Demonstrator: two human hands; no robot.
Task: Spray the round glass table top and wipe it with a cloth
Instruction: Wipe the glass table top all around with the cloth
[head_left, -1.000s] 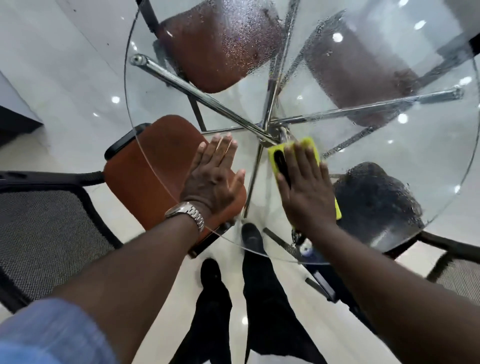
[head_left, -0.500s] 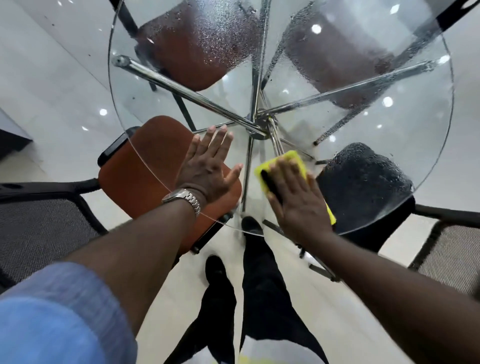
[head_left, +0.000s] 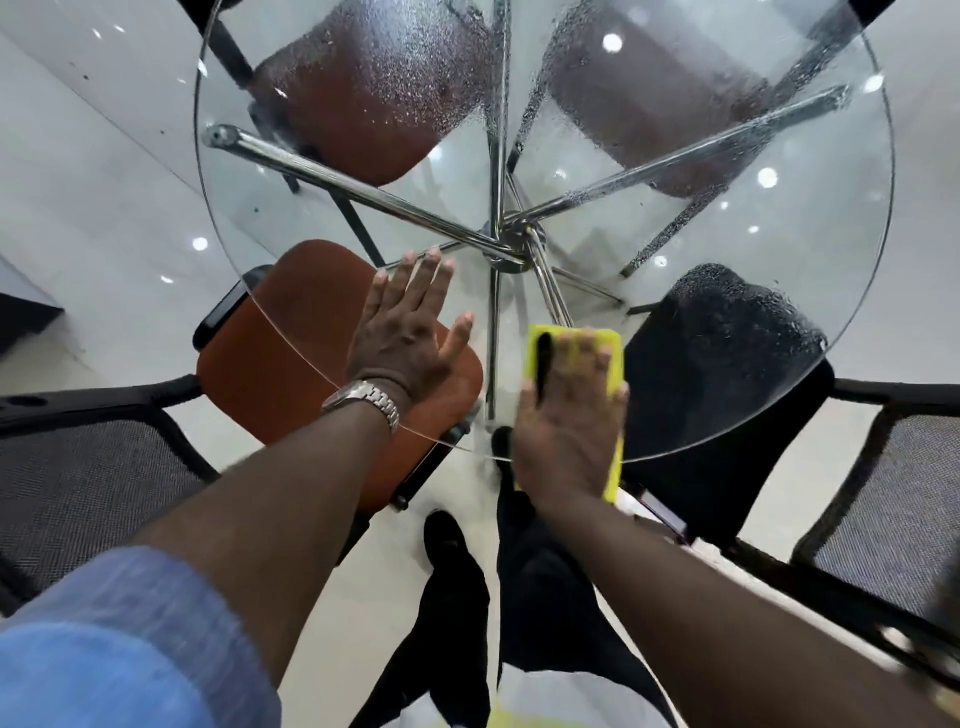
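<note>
The round glass table top (head_left: 810, 249) fills the upper view, with spray droplets over its far half and right side. Chrome legs (head_left: 363, 192) meet at a hub under its centre. My right hand (head_left: 569, 421) presses flat on a yellow cloth (head_left: 602, 340) at the near edge of the glass; the cloth hangs partly over the rim. My left hand (head_left: 408, 338) lies flat on the glass to the left, fingers spread, holding nothing. A metal watch (head_left: 366, 397) is on that wrist. No spray bottle is visible.
Two brown chairs (head_left: 291, 353) (head_left: 374, 88) show through the glass at left and far left, another brown one (head_left: 654, 104) at far right, a black one (head_left: 722, 364) at near right. Mesh chair backs (head_left: 78, 483) (head_left: 893, 514) flank me. My legs (head_left: 550, 597) stand on the pale floor.
My right hand has pulled the yellow cloth back from near the hub to the near rim of the glass. The left hand stays planted on the glass.
</note>
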